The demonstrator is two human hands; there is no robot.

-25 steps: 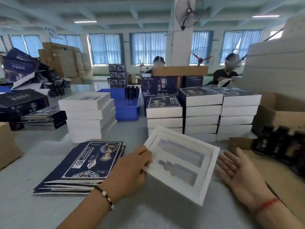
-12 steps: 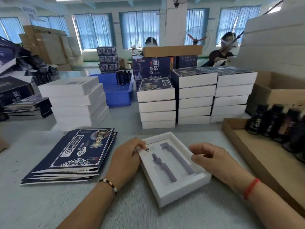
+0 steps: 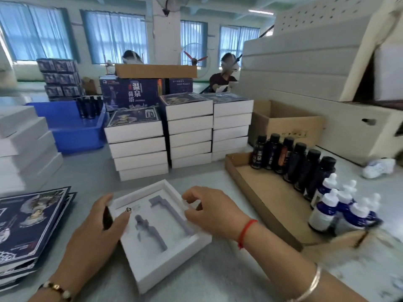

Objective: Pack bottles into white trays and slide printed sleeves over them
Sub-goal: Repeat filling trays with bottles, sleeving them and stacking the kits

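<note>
**Tray on the counter, a hand on each side**

Tray point(image 3: 174, 269), white with two bottle-shaped hollows in its floor, lies flat on the grey counter point(image 3: 218, 280) at the near middle, turned a little askew. No bottle sits in either hollow. The left hand point(image 3: 96, 232) clasps the tray's left wall, thumb over the rim and inside, fingers down the outer side. The right hand point(image 3: 213, 212) is at the far right rim with its fingers curled; its grip seems to pinch the edge there, though blur hides the fingertips.

Printed sleeves point(image 3: 28, 225), dark blue and folded flat, lie in a loose pile at the near left. To the right, a shallow cardboard tray point(image 3: 261, 192) holds a row of dark bottles point(image 3: 290, 158) along its far side and a cluster of white-capped dropper bottles point(image 3: 340, 205) nearer. Beyond the hands stand three stacks of finished boxes point(image 3: 189, 131), each topped by a blue printed face. Plain white trays point(image 3: 24, 149) are stacked at the left, with a blue bin point(image 3: 72, 131) behind them. Two people sit at the far side of the room.
</note>
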